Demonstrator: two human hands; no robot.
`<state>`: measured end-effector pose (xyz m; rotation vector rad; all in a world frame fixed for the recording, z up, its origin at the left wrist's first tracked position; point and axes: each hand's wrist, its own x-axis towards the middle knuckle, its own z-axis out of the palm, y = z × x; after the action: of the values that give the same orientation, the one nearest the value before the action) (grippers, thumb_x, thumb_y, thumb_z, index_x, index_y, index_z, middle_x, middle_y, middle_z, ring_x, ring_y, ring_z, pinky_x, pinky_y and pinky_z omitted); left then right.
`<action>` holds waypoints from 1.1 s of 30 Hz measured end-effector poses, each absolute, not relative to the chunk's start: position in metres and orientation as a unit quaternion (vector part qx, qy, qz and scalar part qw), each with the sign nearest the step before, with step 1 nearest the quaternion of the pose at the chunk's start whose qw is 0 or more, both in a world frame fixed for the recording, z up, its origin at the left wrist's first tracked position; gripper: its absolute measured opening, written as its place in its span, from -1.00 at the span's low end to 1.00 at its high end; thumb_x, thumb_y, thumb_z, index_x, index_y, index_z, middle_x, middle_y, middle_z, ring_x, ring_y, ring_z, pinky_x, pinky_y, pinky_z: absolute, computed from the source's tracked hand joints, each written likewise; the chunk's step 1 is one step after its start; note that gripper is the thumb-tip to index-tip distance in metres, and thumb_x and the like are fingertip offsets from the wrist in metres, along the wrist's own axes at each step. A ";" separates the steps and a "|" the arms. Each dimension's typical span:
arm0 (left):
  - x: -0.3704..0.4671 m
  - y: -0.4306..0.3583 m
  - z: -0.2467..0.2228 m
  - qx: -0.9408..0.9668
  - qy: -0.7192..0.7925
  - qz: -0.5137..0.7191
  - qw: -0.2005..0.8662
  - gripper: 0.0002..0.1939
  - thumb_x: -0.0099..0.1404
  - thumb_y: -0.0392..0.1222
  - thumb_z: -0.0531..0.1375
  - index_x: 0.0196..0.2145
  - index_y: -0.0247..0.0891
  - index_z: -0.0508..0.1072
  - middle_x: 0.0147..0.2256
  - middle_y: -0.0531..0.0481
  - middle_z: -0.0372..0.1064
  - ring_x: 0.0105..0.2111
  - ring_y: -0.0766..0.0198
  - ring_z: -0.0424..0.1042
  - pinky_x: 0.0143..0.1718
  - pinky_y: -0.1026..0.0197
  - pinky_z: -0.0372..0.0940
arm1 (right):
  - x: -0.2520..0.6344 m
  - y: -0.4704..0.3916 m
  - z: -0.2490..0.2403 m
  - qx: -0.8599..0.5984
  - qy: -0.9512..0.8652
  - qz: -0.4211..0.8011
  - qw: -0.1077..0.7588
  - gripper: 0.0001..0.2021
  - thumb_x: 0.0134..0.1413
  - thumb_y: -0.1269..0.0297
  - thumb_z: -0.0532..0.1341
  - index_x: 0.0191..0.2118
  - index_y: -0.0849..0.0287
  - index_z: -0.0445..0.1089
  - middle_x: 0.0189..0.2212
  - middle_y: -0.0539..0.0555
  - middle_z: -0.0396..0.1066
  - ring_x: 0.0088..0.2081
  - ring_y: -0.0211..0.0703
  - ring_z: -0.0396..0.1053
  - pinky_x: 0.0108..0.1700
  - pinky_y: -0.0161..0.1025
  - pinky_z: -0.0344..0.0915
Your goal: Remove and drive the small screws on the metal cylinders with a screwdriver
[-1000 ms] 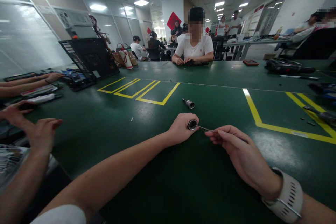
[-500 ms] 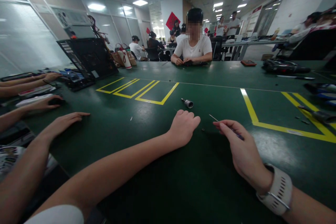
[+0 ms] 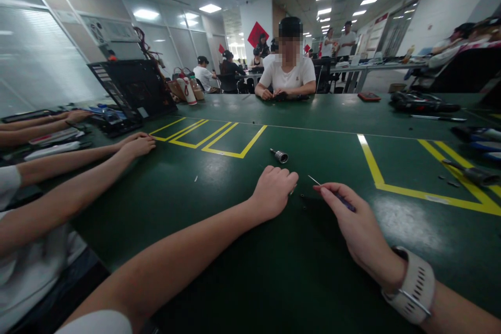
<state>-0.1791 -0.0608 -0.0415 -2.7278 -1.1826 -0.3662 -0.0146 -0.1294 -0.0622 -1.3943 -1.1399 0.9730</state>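
My left hand rests closed on the green table. Something small shows at the edge of its fingers, too hidden to name. In my right hand, a slim screwdriver is pinched, its thin metal shaft pointing up and left towards my left hand. Part of its dark purple handle shows beside the palm. Between the hands lie a tiny dark ring-like piece and another tiny dark piece. Just beyond my left hand, a metal socket bit lies on its side.
Yellow tape marks boxes on the table. A second metal tool lies at the right by small dark bits. A co-worker's hands rest at the left, near a black frame. Another person sits opposite.
My right hand has shifted slightly left and down with the screwdriver. A second tiny piece now shows between my hands. The co-worker's hands at the left have come together by the tape.
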 end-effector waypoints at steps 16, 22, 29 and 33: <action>-0.190 -0.041 -0.059 -0.852 -0.385 -0.305 -0.183 -0.87 0.11 -0.22 0.23 -0.47 -0.28 0.32 -0.48 0.10 0.28 -0.46 0.34 0.28 -0.41 0.30 0.16 | -0.019 -0.145 -0.051 -0.506 -0.604 0.411 0.459 -0.73 0.11 0.06 0.14 -0.19 0.07 0.45 -0.18 0.07 0.46 -0.12 -0.04 0.39 -0.10 -0.07 0.30; -0.190 -0.040 -0.061 -0.865 -0.371 -0.295 -0.163 -0.82 0.13 -0.16 0.22 -0.49 -0.27 0.30 -0.53 0.13 0.24 -0.50 0.37 0.24 -0.45 0.31 0.11 | -0.023 -0.145 -0.045 -0.521 -0.638 0.362 0.436 -0.76 0.10 0.11 0.12 -0.24 0.08 0.45 -0.28 0.07 0.48 -0.16 -0.02 0.42 -0.18 -0.09 0.36; -0.189 -0.042 -0.060 -0.871 -0.354 -0.290 -0.180 -0.83 0.12 -0.20 0.21 -0.52 -0.28 0.28 -0.56 0.14 0.21 -0.54 0.39 0.20 -0.46 0.31 0.08 | -0.025 -0.144 -0.046 -0.499 -0.658 0.351 0.441 -0.82 0.10 0.17 0.10 -0.29 0.10 0.40 -0.24 0.10 0.47 -0.13 -0.05 0.42 -0.11 -0.10 0.36; -0.188 -0.042 -0.060 -0.845 -0.361 -0.319 -0.232 -0.82 0.12 -0.18 0.21 -0.52 -0.28 0.27 -0.57 0.15 0.19 -0.56 0.41 0.19 -0.51 0.34 0.08 | -0.025 -0.143 -0.047 -0.484 -0.668 0.356 0.440 -0.85 0.09 0.18 0.11 -0.31 0.09 0.38 -0.19 0.11 0.45 -0.08 -0.06 0.40 -0.03 -0.09 0.33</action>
<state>-0.1885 -0.0419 -0.0597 -3.1377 -1.3386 -1.1836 -0.0249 -0.1431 -0.0468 -1.2021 -1.6591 0.8843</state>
